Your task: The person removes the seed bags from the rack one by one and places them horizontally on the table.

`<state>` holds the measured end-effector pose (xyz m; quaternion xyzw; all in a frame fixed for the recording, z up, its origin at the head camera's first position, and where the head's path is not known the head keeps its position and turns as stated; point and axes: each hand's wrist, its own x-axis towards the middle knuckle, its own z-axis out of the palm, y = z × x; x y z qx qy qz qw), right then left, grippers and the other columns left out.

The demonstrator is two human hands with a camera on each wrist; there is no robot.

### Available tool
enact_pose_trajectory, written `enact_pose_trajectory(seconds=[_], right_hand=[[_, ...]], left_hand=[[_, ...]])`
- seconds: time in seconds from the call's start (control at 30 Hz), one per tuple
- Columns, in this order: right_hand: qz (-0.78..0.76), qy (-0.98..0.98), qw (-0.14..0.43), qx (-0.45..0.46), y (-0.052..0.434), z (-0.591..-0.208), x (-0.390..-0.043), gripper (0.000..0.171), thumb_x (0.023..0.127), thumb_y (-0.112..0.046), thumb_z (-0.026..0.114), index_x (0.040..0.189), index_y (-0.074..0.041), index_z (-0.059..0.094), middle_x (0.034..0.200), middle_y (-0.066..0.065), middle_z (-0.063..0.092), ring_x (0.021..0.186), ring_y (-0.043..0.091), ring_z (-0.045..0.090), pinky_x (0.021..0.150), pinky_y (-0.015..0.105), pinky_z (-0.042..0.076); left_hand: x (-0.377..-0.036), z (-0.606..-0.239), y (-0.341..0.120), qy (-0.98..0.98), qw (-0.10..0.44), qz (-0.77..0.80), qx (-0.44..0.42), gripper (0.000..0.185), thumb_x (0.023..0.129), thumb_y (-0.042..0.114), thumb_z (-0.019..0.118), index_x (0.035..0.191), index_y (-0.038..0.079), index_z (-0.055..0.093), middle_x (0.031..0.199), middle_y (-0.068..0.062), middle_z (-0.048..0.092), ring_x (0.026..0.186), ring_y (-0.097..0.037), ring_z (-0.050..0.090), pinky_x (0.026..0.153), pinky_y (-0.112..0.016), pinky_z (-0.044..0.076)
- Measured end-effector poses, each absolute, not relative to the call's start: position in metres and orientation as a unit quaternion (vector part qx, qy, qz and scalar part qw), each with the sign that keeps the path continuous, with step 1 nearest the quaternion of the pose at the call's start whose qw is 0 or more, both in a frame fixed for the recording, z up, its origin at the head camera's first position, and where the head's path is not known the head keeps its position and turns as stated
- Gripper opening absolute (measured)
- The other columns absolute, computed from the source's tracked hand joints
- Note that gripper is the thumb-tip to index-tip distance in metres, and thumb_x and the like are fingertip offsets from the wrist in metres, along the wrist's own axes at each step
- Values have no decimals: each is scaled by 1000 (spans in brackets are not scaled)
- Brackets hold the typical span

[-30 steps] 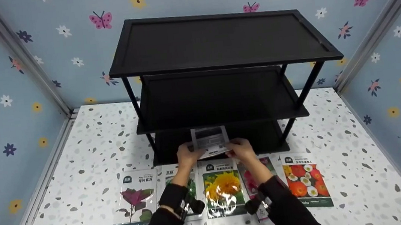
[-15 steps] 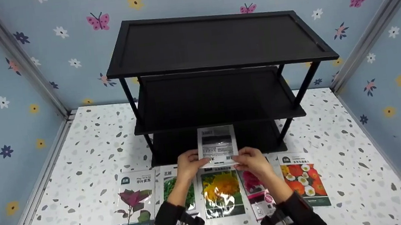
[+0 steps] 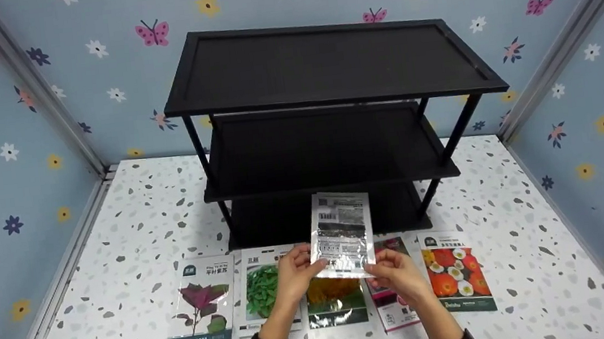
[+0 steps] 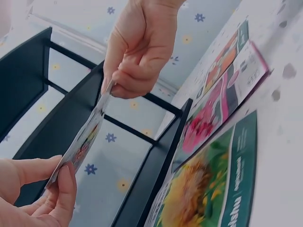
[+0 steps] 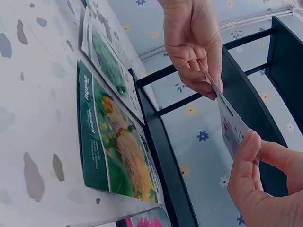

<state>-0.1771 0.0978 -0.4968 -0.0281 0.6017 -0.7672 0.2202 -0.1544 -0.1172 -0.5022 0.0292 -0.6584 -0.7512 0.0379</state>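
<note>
I see the silver packet [image 3: 342,234] held upright in the air in front of the black shelf [image 3: 331,126], long axis running up and down, its printed back toward me; the print is too small to read. My left hand [image 3: 292,272] pinches its lower left corner and my right hand [image 3: 396,272] pinches the lower right corner. Below it, on the speckled table [image 3: 115,230], lies a row of seed packets: the purple-leaf packet [image 3: 200,303] reads "Beishu", next to it the green-leaf packet [image 3: 262,290], the sunflower packet [image 3: 335,301], the pink-flower packet [image 3: 392,301] and the red-flower packet [image 3: 457,280].
</note>
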Motion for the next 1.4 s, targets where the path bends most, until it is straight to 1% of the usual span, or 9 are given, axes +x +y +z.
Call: enact_pose_trajectory(seconds=[0.2,0.4,0.57,0.67,0.8,1.0,1.17,1.33,1.4], right_hand=[[-742,642,193,-16,100,-502,-171,16,80,4,59,91,7,47,72,7,59,60,15,58,59,25,52],[-679,723,128,-18,101,-504,-169,33,83,-5,59,105,17,49,83,15,62,66,18,61,66,35,53],[-673,734,88,-32,99,-497,-168,37,86,-8,56,112,17,48,97,23,60,75,19,62,74,40,50],[-686,720,95,-50,98,-492,-166,42,89,-12,54,116,17,44,103,26,58,84,25,62,78,42,48],[-706,695,116,-65,95,-485,-164,51,90,-20,52,122,17,38,112,30,52,95,32,57,81,37,48],[-736,660,139,-55,92,-482,-162,54,92,-21,49,126,17,31,117,29,49,98,27,57,83,33,47],[-765,624,155,-23,91,-482,-160,53,92,-17,48,126,19,27,113,27,51,94,24,59,82,31,47],[-792,588,162,-9,91,-484,-159,52,94,-12,44,127,20,22,103,21,57,91,23,60,83,33,47],[-802,576,160,-4,91,-485,-158,49,94,-11,44,125,21,24,97,17,59,88,21,61,83,33,47]], left_hand=[[-147,-500,-107,-670,86,-737,30,36,74,-5,65,105,-16,50,82,-19,61,69,-19,58,61,-22,49],[-135,-483,-99,-682,142,-717,3,28,73,-12,62,99,-19,54,80,-25,59,68,-25,57,57,-25,48],[-132,-494,-92,-732,172,-659,1,26,75,-8,63,100,-9,61,81,-14,61,67,-20,57,56,-22,48],[-131,-501,-87,-762,204,-614,-17,24,75,-7,63,99,-4,64,80,-9,62,64,-16,56,53,-21,48],[-129,-505,-79,-782,247,-570,-54,25,73,-8,62,97,-2,65,81,-7,61,61,-11,54,50,-19,47],[-126,-511,-72,-802,283,-518,-95,25,73,-10,62,96,0,67,80,-5,60,64,-8,52,51,-16,46],[-125,-516,-70,-818,301,-475,-120,26,72,-11,63,94,2,68,83,-2,59,72,-11,54,58,-17,47],[-124,-521,-70,-833,330,-420,-144,27,69,-8,67,92,6,70,85,0,58,78,-12,54,67,-20,48],[-125,-523,-70,-838,346,-390,-158,28,67,-7,69,91,7,70,85,0,57,80,-13,53,68,-20,47]])
